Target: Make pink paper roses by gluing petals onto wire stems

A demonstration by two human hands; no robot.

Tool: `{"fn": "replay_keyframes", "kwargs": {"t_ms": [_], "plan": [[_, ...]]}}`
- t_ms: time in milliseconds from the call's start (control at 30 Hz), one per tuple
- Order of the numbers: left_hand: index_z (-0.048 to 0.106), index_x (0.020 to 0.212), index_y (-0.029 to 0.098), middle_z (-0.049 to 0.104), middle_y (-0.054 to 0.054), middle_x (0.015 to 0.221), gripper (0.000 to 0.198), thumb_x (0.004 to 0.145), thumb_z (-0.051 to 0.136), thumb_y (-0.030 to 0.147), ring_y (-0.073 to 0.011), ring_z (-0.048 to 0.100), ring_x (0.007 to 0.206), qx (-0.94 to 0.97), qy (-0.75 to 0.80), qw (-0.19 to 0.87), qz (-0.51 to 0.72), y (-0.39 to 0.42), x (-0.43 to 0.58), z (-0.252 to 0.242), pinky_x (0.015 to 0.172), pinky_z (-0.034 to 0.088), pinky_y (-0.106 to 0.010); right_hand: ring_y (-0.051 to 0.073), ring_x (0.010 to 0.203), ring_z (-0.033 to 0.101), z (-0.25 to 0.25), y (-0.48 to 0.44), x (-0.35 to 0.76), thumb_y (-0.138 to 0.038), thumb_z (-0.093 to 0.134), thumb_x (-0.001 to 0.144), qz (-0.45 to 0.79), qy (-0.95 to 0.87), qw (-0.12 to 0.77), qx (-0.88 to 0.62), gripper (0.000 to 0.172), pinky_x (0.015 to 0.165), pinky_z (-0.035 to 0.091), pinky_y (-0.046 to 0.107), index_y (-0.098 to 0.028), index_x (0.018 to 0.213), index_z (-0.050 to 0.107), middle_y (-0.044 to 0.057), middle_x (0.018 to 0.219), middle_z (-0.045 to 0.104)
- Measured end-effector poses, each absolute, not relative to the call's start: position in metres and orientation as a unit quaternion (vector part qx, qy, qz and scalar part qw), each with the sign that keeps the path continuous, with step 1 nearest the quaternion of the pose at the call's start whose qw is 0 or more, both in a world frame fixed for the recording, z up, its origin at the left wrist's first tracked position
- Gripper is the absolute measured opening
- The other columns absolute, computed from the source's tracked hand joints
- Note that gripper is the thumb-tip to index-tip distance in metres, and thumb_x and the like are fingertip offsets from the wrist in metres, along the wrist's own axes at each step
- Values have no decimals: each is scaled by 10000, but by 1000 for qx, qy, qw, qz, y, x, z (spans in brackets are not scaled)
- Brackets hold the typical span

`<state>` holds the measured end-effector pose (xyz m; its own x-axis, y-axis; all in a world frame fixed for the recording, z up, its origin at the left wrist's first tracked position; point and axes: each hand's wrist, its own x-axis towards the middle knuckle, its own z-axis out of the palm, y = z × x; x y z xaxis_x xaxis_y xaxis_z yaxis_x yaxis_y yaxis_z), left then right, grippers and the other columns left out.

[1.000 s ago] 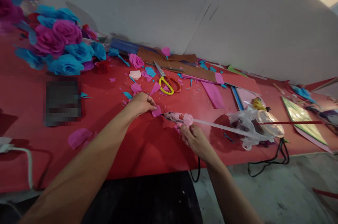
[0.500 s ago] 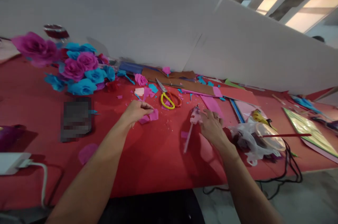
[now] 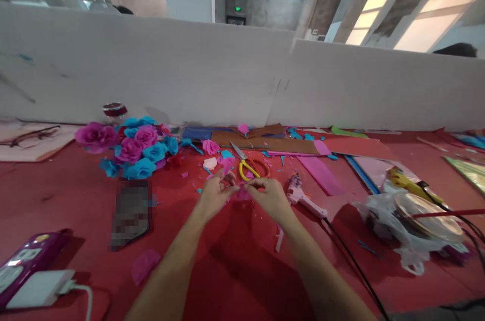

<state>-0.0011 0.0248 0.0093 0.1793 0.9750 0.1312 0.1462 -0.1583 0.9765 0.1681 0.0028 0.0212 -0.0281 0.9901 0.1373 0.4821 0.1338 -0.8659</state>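
Note:
My left hand (image 3: pixel 214 196) and my right hand (image 3: pixel 270 199) meet over the middle of the red table. Their fingertips pinch a small piece of magenta paper (image 3: pixel 244 193) between them; the fingers partly cover it. Just beyond lie scissors (image 3: pixel 245 165) with yellow and orange handles, blades partly apart. A pale pink glue gun (image 3: pixel 305 202) rests on its side to the right of my right hand, its black cord running toward the near edge. A glue stick (image 3: pixel 279 238) shows beside my right forearm.
Blue and magenta paper flowers (image 3: pixel 132 152) stand at left, behind a blurred dark object (image 3: pixel 132 215). A purple power strip (image 3: pixel 34 255) holds a white charger (image 3: pixel 41 288). Brown paper strips (image 3: pixel 265 144) lie along the white partition (image 3: pixel 182 73). A plastic bag (image 3: pixel 409 245) sits at right.
My right hand has left the glue gun, which lies on the table, and joined my left hand at the magenta paper. The view has tilted upward.

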Motion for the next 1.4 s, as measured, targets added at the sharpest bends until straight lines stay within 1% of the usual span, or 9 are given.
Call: {"fn": "replay_keyframes", "kwargs": {"t_ms": [167,400,500,600,733,867,1000,1167,1400], "plan": [[535,845,209,477,31,704,227,863,505,433,-102,371,551,569,431,474,515,19,5,7,542,325,-231,216,784,660,17,7,184,-385,640,719,388,-506,514,-574,264,776,481,340,-170,820,758,45,800,751],[615,817,206,499,2,765,242,893,482,393,-131,407,701,616,392,452,512,11,14,4,681,342,-245,200,827,646,24,6,199,-399,703,676,437,-408,588,-545,242,812,463,324,-205,804,770,24,761,744],[649,793,200,533,-14,808,240,869,528,393,-135,413,702,626,388,459,497,7,18,3,685,344,-251,196,808,632,26,4,199,-411,710,662,450,-381,597,-544,254,763,458,310,-197,785,769,40,764,741],[661,790,197,565,-23,823,239,849,560,405,-132,418,693,599,391,504,485,4,24,0,667,340,-251,177,760,619,29,1,196,-412,725,639,470,-352,608,-534,236,712,445,288,-200,734,763,42,759,738],[645,767,185,541,-14,712,267,822,590,440,-117,390,628,499,376,598,502,2,33,-2,587,308,-241,153,693,591,32,0,192,-420,726,625,485,-325,617,-528,240,654,420,270,-192,693,755,39,715,723],[623,713,166,527,-13,736,253,790,636,407,-88,346,572,439,356,658,499,1,38,0,515,258,-232,149,676,581,32,0,191,-424,722,620,491,-302,619,-533,254,634,405,266,-188,707,758,39,690,710],[595,658,154,506,-3,727,249,764,670,366,-65,329,538,403,335,702,482,0,39,1,521,287,-220,138,657,565,31,-2,186,-426,729,617,509,-289,620,-523,265,611,378,256,-178,704,756,30,663,694],[573,594,156,522,-23,708,292,769,659,374,-108,448,627,405,332,717,460,-1,40,1,599,363,-236,123,654,555,32,-5,180,-403,733,616,538,-282,615,-503,246,601,379,243,-171,698,753,24,681,693],[573,571,159,515,-28,692,309,751,665,392,-124,447,645,444,351,696,442,-1,43,-1,623,368,-250,110,629,546,38,-7,179,-384,711,641,547,-286,604,-503,216,582,403,231,-179,696,756,21,678,693]]}}
